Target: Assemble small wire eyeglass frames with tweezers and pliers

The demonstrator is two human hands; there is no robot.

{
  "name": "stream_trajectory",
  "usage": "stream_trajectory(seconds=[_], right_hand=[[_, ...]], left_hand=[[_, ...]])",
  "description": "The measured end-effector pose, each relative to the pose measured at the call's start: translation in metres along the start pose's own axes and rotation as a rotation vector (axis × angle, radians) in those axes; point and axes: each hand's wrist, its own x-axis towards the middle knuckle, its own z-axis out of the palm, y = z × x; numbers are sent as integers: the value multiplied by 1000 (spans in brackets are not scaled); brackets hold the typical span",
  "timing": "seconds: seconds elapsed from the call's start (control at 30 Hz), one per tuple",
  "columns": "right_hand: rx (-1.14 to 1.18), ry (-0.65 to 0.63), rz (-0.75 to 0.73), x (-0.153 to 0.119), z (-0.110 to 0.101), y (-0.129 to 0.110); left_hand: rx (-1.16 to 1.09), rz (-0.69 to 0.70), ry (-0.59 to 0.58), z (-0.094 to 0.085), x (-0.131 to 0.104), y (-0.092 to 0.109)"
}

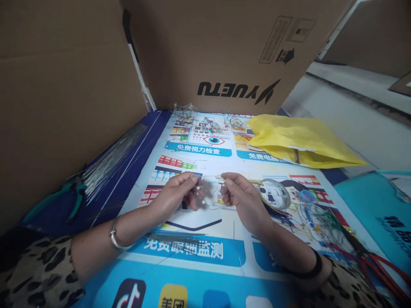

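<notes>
Between my two hands hangs a thin wire loop with white beads point(203, 202), held above the printed sheet. My left hand point(180, 190) pinches its left side between thumb and fingers. On the other side, my right hand point(242, 196) grips the loop near its upper right bead. Both sets of fingertips are closed on the wire, and the exact grip points are partly hidden. Below my left hand lie several dark thin wire pieces point(176, 236) on the sheet. A clear round dish point(284, 192) sits just right of my right hand.
Teal-handled pliers point(75, 194) and a bundle of straight wires point(111, 160) lie at left. Red-handled pliers point(369, 256) rest beside tangled wire point(327, 224) at right. A yellow bag point(298, 137) and more wire loops point(184, 112) lie before a cardboard box point(218, 51).
</notes>
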Motion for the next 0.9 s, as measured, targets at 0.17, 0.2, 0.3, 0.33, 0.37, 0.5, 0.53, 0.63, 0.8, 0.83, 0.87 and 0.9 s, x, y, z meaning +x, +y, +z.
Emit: stream_trajectory(seconds=[0.17, 0.2, 0.3, 0.33, 0.37, 0.5, 0.53, 0.63, 0.8, 0.83, 0.87, 0.9], right_hand=[[-43, -135, -3, -3, -1, 0], [-49, -161, 2, -3, -1, 0], [-69, -209, 6, -3, 0, 1], [-75, -213, 6, -3, 0, 1], [-79, -213, 8, -3, 0, 1], [-84, -212, 18, -2, 1, 1], [-78, -210, 19, -2, 1, 1], [-71, -201, 14, -3, 2, 0], [-121, -198, 21, -3, 2, 1], [-125, -196, 26, -3, 2, 1], [-126, -196, 30, -3, 2, 2], [-124, -199, 34, -3, 2, 2]], left_hand=[[38, 40, 49, -1, 0, 1], [43, 42, 57, -1, 0, 1], [62, 53, 72, -1, 0, 2], [68, 57, 75, -1, 0, 2], [74, 63, 78, -1, 0, 2], [98, 90, 87, 0, -1, 3], [105, 97, 90, 0, -1, 3], [131, 112, 99, 0, -1, 4], [163, 124, 123, 0, -2, 5], [167, 122, 127, 0, -2, 6], [173, 119, 128, 0, -2, 7], [181, 117, 128, 0, -2, 7]])
